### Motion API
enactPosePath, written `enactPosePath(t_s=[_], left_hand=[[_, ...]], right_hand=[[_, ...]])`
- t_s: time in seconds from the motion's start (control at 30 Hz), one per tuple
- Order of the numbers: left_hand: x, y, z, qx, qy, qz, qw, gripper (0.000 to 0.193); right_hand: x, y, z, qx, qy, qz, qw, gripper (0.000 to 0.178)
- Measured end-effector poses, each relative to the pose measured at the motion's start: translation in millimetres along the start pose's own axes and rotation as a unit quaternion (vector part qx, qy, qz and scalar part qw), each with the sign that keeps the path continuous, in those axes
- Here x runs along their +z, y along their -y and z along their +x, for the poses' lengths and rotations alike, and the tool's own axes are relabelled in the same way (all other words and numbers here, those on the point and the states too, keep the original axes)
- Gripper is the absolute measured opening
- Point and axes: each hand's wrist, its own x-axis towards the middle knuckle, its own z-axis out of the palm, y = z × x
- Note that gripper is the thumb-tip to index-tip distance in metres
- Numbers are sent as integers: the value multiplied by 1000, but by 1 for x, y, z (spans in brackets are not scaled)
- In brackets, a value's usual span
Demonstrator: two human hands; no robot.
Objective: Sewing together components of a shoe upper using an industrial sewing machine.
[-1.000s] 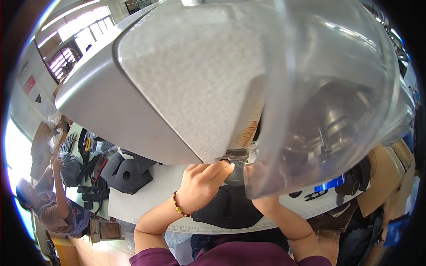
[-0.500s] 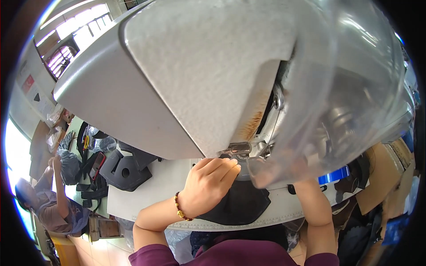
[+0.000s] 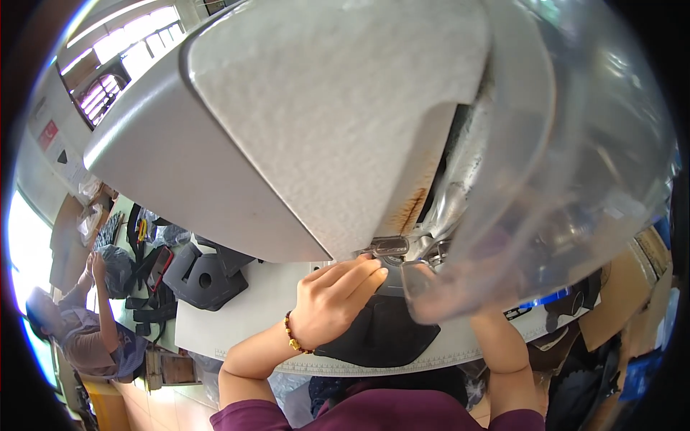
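A large grey sewing machine head (image 3: 338,108) fills the upper middle, with rust-brown stains by its opening. Below it a dark moulded piece (image 3: 388,330) lies on the white work surface, partly under my left hand. My left hand (image 3: 334,298), with a beaded bracelet at the wrist, has its fingers bent and pressed together at the far edge of this piece, beside the metal needle area (image 3: 420,251). Whatever is between the fingertips is hidden. My right hand (image 3: 474,287) is behind a clear plastic cover (image 3: 560,237), which blurs its fingers.
More dark moulded pieces (image 3: 205,276) lie left on the surface, beside straps and a grey plastic bag (image 3: 115,269). Another person (image 3: 90,330) works at the far left. Cardboard (image 3: 618,294) and a blue object (image 3: 548,298) are at the right. A ruler scale runs along the near edge.
The clear cover and machine have shifted slightly in view. My right forearm has moved a little left, while my left hand remains near the needle area.
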Motion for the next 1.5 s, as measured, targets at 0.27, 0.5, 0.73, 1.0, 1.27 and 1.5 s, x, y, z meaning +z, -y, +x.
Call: enactPosePath(t_s=[0.27, 0.5, 0.73, 1.0, 1.27, 1.5], left_hand=[[-3, 10, -1, -24, 78, 24, 996, 36], [5, 22, -9, -4, 1, -16, 1000, 43], [10, 7, -23, -241, -116, -29, 963, 23], [40, -4, -5, -559, -172, -529, 614, 25], [87, 22, -23, -470, -202, -596, 619, 22], [82, 22, -13, -373, -188, -457, 785, 34]], right_hand=[[18, 13, -10, -70, -118, -92, 986, 16], [53, -1, -15, -166, -351, -343, 855, 12], [32, -42, -37, -103, -153, -155, 971, 19], [47, -38, -33, -86, -143, -428, 888, 17], [28, -25, -30, -158, -141, -302, 929, 16], [34, -32, -31, -202, -172, -327, 907, 13]])
